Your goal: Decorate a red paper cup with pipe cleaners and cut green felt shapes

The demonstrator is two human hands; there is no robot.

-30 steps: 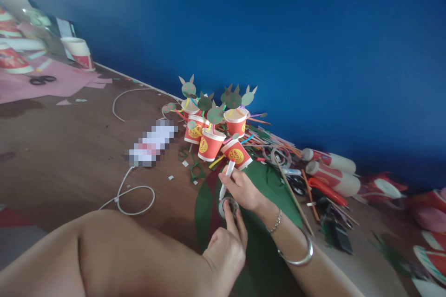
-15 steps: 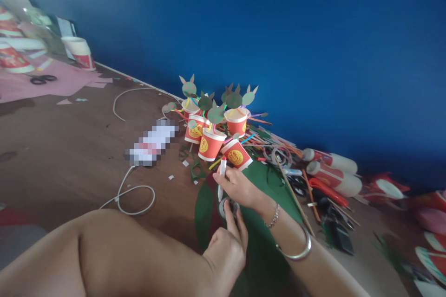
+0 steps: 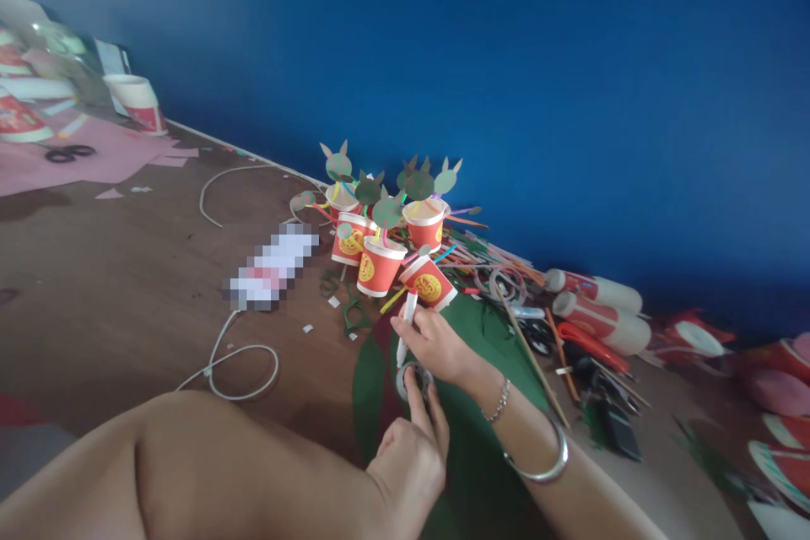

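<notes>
A white marker with a red end is gripped in my right hand, its lower end down beside a small round roll. Two fingers of my left hand press on the roll from above, holding it against the green paper; the other fingers are partly hidden. A dark red strip runs across the paper. Just beyond, red paper cups carry green rabbit-like heads and coloured stems.
A pixelated object and white cable lie left on the brown surface. Scissors rest on pink paper at far left. Coloured sticks, stacked cups and a black object are at right. A blue wall stands behind.
The view has shifted slightly, moving most objects a little left and down. The marker's red end has tilted slightly right. Both hands remain around the roll.
</notes>
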